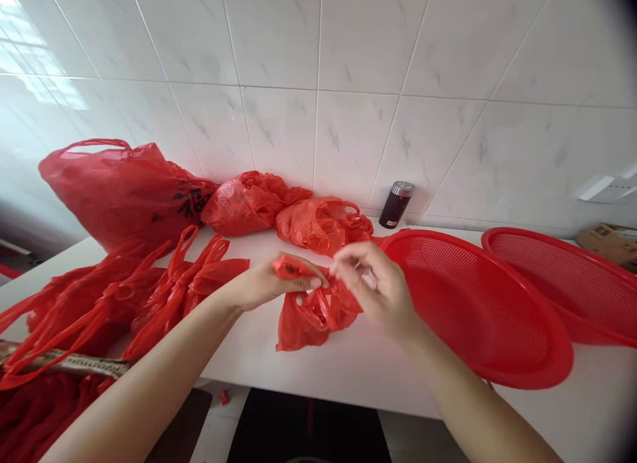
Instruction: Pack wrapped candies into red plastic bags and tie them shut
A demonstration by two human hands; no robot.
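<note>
A small red plastic bag (pixel 309 320) sits on the white table in front of me, bunched at the top, its contents hidden. My left hand (pixel 286 280) is closed around the bag's gathered neck, with a bit of red plastic showing above the thumb. At the right side of the same neck is my right hand (pixel 377 284), fingers curled in a pinch on the bag's plastic and slightly blurred. To the left stand several tied red bags (pixel 174 284) with their handles up.
Two red perforated baskets (pixel 468 310) stand on the right. Along the tiled wall are a large red bag (pixel 114 191), two smaller red bags (pixel 249 204) and a dark flask (pixel 396 204). Red strips (pixel 54 410) fill a box at lower left. A cardboard box (pixel 604 244) is far right.
</note>
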